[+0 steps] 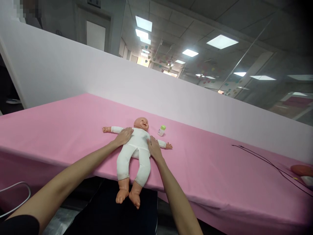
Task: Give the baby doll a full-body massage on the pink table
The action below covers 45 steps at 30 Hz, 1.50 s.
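A baby doll [139,138] with a white cloth body lies on its back on the pink-covered table [200,163]. Its arms are spread, and its feet hang past the table's front edge. My left hand [124,135] rests with flat, outstretched fingers on the doll's upper body by the shoulder. Against the opposite side of the torso lies my right hand [154,147], open, its fingertips touching the white cloth. A small bottle with a green cap [161,130] stands beyond my right hand, near the doll's head.
A white partition [171,94] runs along the table's back edge, with glass above it. Dark cables [266,160] lie on the right side of the table, close to an orange-brown object [302,170]. A white cord [26,186] loops at the lower left.
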Tool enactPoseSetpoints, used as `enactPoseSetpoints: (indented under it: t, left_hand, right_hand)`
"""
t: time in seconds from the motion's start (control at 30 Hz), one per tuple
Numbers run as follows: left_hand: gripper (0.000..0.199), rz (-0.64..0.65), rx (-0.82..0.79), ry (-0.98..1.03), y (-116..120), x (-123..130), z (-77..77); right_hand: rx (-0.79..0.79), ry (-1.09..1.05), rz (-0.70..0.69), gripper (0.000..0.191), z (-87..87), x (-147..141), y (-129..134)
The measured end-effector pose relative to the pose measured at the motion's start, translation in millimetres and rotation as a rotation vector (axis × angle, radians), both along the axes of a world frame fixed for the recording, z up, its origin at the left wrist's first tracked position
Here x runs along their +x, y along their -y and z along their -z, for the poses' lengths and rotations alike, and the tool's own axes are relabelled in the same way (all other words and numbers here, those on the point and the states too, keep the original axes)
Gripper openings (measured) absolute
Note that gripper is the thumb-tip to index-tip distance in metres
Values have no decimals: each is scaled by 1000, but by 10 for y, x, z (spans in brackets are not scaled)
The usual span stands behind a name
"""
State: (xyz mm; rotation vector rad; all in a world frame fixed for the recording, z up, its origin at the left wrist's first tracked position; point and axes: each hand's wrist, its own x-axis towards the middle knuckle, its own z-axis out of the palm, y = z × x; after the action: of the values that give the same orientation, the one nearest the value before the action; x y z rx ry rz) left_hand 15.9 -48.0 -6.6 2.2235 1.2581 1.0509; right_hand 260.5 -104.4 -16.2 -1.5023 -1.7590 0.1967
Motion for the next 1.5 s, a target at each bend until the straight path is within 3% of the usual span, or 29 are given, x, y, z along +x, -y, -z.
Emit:
enactPoseSetpoints:
  t: [0.13,0.2,0.3,0.43,0.57,0.67,0.8,0.93,1.07,1.2,1.3,1.4,1.5]
  left_hand:
    - [69,-208,123,-319,-137,-301,261]
    - [75,-303,192,-435,-148,-438,282]
    - [76,-347,245,-460,-115,-467,197]
    - [74,-158,282,-359,-48,-130,47]
    - [83,27,50,-245,-60,206,42]
    - [87,71,-68,-221,-111,203,114]
    - [86,-14,-65,-319,-165,-73,226]
    - [79,-152,124,-425,-200,-408,333]
    - [74,-227,256,-467,-213,-588,380]
    - [69,-241,306,-513,-194,-655,307]
    - [60,-304,186,-526,-200,-823,187]
    - [49,-333,-31,-497,-246,-1125,55]
    - [43,-278,-205,-309,-307,-1394,-53]
  right_hand:
    - [-148,391,224,53,9,230,70]
    - [-169,524,310,58,-16,347,91]
    - [-144,527,340,73,-63,387,68]
    - [-92,261,159,86,-123,114,-53]
    - [-198,30,1,92,-110,-182,-149]
    - [-233,-4,-36,87,-81,-190,-132]
    - [-170,161,-21,63,-91,-5,-31]
    - [-159,436,109,44,-85,210,66]
    - [-142,642,244,47,0,436,143]
    - [-169,659,350,51,27,669,221]
    - [-193,506,408,57,-28,849,289]
    - [-225,379,617,67,-63,1039,348]
    - [-277,277,694,61,-42,1197,350]
